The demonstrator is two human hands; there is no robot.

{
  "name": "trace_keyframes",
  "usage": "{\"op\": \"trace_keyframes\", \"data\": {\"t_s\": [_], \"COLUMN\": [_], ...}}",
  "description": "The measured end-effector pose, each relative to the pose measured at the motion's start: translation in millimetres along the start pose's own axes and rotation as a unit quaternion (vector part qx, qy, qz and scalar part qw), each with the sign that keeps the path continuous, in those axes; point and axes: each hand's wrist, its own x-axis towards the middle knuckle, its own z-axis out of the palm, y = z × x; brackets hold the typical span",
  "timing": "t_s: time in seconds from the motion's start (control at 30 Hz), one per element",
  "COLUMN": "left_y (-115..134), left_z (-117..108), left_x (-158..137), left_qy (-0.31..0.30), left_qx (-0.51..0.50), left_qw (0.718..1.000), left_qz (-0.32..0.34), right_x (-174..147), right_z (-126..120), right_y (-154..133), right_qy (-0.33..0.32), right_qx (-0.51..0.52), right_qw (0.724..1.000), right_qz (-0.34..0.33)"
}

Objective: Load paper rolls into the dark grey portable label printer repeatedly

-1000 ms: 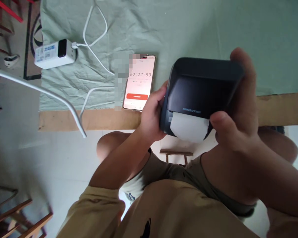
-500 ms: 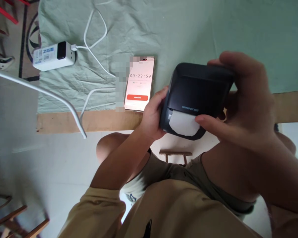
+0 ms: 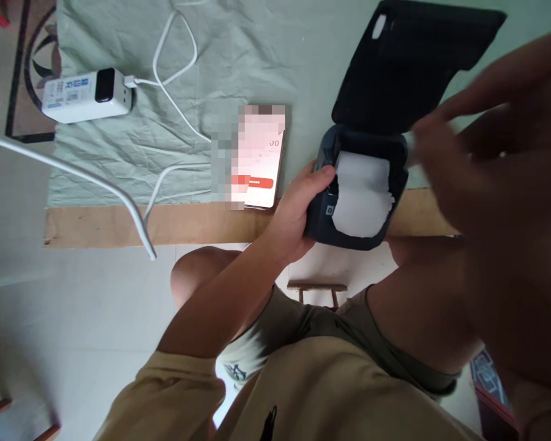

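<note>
A dark label printer rests in my left hand, which is closed around its left side with the thumb on the rim. The printer's black lid stands swung up and back, showing its inside. A white paper roll sits in the compartment, its loose end hanging over the front. My right hand, dark and blurred, is beside the printer's right side and the lid's lower edge. Its fingers look loosely stretched, with nothing visibly held.
A phone with a lit screen lies left of the printer on the green cloth. Farther left is a white power bank with a white cable. The table's wooden edge runs above my knees; a wooden stool is below.
The printer's lid has gone from closed to raised, uncovering the paper roll. My right hand has let go of the front and moved right. The left hand keeps its hold.
</note>
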Motion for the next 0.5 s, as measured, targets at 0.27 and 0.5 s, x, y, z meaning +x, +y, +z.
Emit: {"op": "trace_keyframes", "data": {"t_s": [0.27, 0.5], "left_y": [3.5, -0.6], "left_z": [-1.4, -2.3], "left_x": [-1.2, -0.6], "left_qy": [-0.031, -0.036], "left_qx": [-0.003, 0.048], "left_qw": [1.000, 0.998], "left_qz": [-0.002, 0.032], "right_x": [-2.3, 11.4], "right_z": [-11.5, -5.6], "right_y": [-10.1, -13.9], "right_qy": [-0.138, -0.208], "right_qx": [-0.265, -0.244], "right_qw": [0.940, 0.941], "right_qz": [-0.162, -0.111]}}
